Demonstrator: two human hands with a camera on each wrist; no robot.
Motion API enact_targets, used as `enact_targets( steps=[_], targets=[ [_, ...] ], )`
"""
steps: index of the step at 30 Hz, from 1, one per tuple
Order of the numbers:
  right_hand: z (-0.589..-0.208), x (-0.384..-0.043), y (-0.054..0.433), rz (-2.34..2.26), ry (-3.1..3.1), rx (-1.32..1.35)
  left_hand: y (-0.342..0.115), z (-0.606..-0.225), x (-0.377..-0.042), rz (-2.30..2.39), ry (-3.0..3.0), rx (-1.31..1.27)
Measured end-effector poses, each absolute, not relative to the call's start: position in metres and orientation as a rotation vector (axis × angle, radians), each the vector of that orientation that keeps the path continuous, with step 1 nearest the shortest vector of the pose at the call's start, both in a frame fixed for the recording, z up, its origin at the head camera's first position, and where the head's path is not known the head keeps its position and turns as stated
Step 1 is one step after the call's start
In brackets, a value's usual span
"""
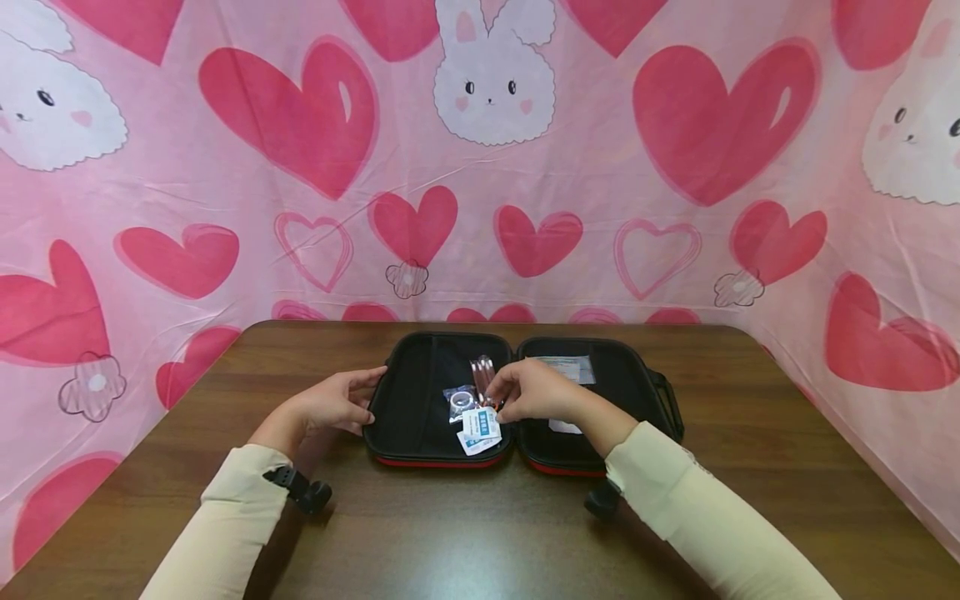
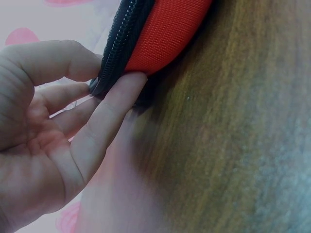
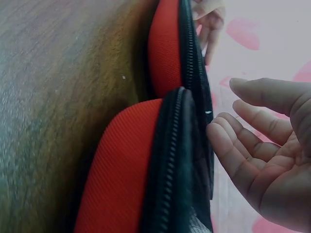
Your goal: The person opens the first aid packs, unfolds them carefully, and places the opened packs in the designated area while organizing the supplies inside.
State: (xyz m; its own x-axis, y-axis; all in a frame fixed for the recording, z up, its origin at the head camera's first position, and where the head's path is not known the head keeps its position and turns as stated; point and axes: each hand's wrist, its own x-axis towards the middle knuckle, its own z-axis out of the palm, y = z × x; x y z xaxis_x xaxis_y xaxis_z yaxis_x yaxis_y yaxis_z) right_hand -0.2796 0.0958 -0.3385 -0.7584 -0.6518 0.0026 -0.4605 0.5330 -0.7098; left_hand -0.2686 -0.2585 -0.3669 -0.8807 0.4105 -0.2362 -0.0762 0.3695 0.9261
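Note:
A black zip case with a red outer shell lies spread open on the table. My left hand grips its left edge, thumb and fingers on either side of the zipped rim. Over the middle of the case is my right hand, its fingers loosely bent with nothing between them in the right wrist view. Near those fingertips, in the left half, lie white-and-blue sachets, a white ring-shaped roll in a clear bag and a slim wrapped item with reddish-brown strips.
The case's right half holds a clear packet and a white piece, partly hidden by my right arm. A black carry handle sticks out at the right. Behind the wooden table hangs a pink heart-and-bunny cloth.

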Motion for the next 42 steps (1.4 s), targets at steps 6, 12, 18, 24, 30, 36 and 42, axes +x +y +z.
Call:
enact_targets(
  steps=[6,12,18,24,30,36,42],
  targets=[
    [-0.347,-0.284,0.086,-1.036,2.525,-0.914,-0.257,-0.368,-0.269,1.528,2.206,0.29],
    [-0.35,-0.285,0.078,-0.993,2.586,-0.832,-0.257,-0.368,-0.27,1.53,2.202,0.284],
    [-0.351,-0.285,0.075,-0.942,2.628,-0.831,-0.257,-0.367,-0.27,1.529,2.2,0.286],
    [-0.353,-0.285,0.076,-0.989,2.629,-0.8,-0.257,-0.366,-0.27,1.525,2.204,0.285],
    [-0.352,-0.281,0.081,-1.132,2.592,-0.765,-0.256,-0.365,-0.269,1.525,2.206,0.282],
    [-0.35,-0.275,0.089,-1.222,2.58,-0.771,-0.256,-0.366,-0.269,1.527,2.211,0.271],
    [-0.344,-0.27,0.101,-1.262,2.584,-0.754,-0.256,-0.367,-0.269,1.51,2.229,0.265]
  ],
)
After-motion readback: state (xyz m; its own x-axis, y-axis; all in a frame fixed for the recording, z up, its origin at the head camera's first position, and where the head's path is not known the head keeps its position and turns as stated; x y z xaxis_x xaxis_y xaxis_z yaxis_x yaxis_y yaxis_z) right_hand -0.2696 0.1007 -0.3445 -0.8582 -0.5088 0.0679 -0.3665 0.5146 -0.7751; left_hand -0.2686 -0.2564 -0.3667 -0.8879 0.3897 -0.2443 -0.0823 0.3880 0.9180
